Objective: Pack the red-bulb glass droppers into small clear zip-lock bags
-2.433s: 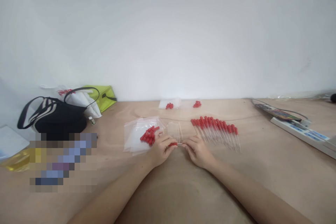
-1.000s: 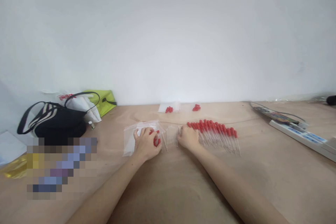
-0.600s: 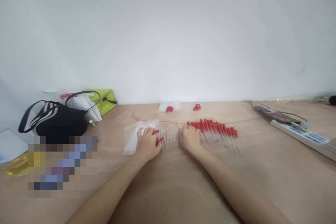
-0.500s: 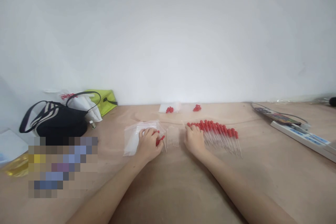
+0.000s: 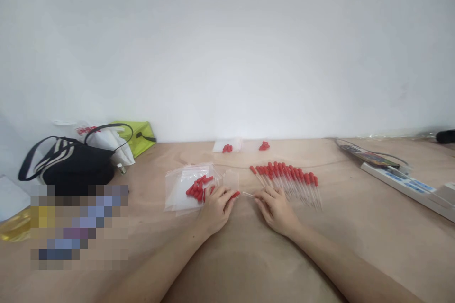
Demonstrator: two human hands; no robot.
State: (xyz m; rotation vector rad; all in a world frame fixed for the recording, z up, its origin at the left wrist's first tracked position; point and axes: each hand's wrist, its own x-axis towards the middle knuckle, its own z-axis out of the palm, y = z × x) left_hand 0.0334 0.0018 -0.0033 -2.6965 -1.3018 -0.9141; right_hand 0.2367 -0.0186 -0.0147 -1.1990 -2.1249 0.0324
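My left hand (image 5: 219, 206) is closed on a red rubber bulb (image 5: 234, 194), which pokes out past its fingertips. Facing it across a small gap is the tip of a thin clear dropper tube (image 5: 249, 194), pinched in my right hand (image 5: 275, 208). Loose red bulbs (image 5: 195, 188) are heaped on clear plastic bags (image 5: 174, 194) just left of my left hand. Behind my hands lie more clear tubes (image 5: 232, 178), partly hidden by my left fingers. Droppers with red bulbs on them (image 5: 289, 175) are lined up in a slanting row beyond my right hand.
Two small groups of red bulbs (image 5: 264, 146) lie near the wall. A black bag (image 5: 78, 170), a lime-green bag (image 5: 142, 139) and a little bottle (image 5: 121, 169) stand at left. On the right, a phone (image 5: 369, 155) rests by a white power strip (image 5: 401, 182).
My left hand has moved right from the bulb heap, a red bulb now in its fingers. My right hand has drawn nearer and lower, away from the row, with a tube pointing left.
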